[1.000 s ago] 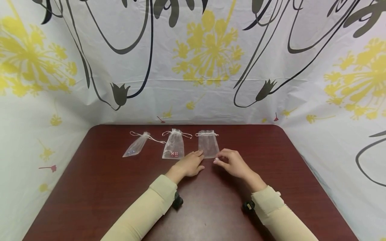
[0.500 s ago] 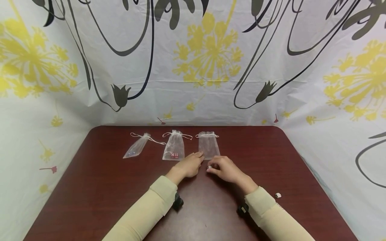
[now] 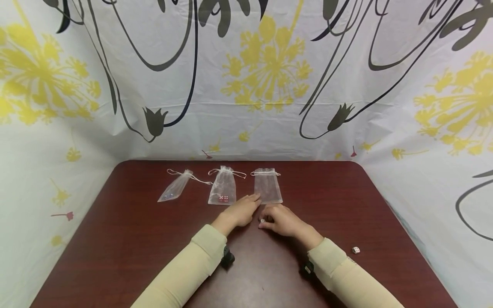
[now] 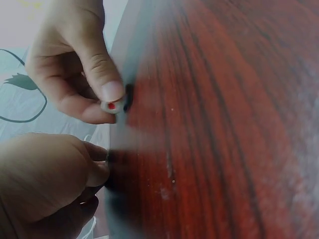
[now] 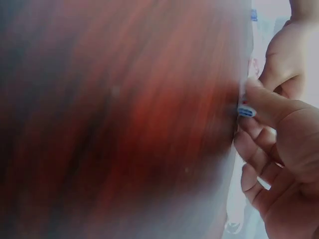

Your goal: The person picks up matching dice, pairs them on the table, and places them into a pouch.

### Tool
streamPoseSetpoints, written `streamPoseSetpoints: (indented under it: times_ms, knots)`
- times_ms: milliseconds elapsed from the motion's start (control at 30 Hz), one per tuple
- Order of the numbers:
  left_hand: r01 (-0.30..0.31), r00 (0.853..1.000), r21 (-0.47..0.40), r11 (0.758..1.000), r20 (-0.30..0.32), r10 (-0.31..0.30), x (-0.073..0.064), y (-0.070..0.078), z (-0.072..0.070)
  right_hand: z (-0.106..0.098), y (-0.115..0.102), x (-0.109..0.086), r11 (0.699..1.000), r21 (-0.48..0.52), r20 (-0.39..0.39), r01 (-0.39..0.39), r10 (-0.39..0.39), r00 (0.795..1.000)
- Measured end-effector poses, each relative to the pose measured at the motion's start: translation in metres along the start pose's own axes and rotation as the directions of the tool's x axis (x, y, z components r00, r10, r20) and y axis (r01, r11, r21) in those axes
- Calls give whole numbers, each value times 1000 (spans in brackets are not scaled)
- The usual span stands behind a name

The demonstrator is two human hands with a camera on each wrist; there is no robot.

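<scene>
My right hand pinches a small white die between thumb and fingers, low over the table just in front of the right-hand sheer drawstring bag. In the left wrist view, a red pip shows on this die; the right wrist view shows blue marks on another of its faces. My left hand rests palm down, its extended fingertips on the lower left corner of that bag. No dice show inside this bag, which lies flat with its cord across the top. The two hands are close together.
To the left lie a sheer bag with red dice inside and a narrower, slanted bag with bluish dice at its bottom. Another white die sits on the dark red table beyond my right sleeve. Patterned cloth stands behind.
My right hand has moved left and toward me with the die, from the bag's lower right corner to beside my left hand. The loose die has come into full view. My left hand stays put.
</scene>
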State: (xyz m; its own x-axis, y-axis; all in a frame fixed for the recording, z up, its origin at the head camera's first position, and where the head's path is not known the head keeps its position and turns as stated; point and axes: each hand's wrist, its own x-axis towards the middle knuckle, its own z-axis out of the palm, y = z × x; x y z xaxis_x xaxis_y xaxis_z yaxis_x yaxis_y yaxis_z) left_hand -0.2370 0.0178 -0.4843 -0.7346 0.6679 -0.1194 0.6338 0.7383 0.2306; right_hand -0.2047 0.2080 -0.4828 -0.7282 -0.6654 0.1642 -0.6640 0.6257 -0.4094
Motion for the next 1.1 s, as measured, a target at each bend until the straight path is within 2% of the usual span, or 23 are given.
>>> streamPoseSetpoints:
  times_ms: [333, 500, 600, 767, 867, 1100]
  knots:
    - [8, 1000, -9, 1000, -2, -8, -1, 1, -2, -2, -2, -2, 1000, -6, -21, 15, -15, 1000]
    - [10, 1000, -24, 1000, -5, -10, -2, 1, -1, -15, -6, -9, 1000, -3, -123, 19, -19, 992]
    - [11, 1000, -22, 1000, -11, -11, -1, 1, 1, -26, -6, -17, 1000, 13, -182, -6, 8, 983]
    - [4, 1000, -14, 1000, -25, -4, 0, 0, 1, -44, -5, -34, 998, 39, -245, -44, 52, 968]
    - [4, 1000, -12, 1000, -23, -4, 0, 0, 1, -52, 2, -48, 999, 35, -300, -35, 44, 953]
    - [3, 1000, -28, 1000, -17, -3, -2, 2, 0, -65, 28, -94, 998, -5, -410, -65, 57, 910]
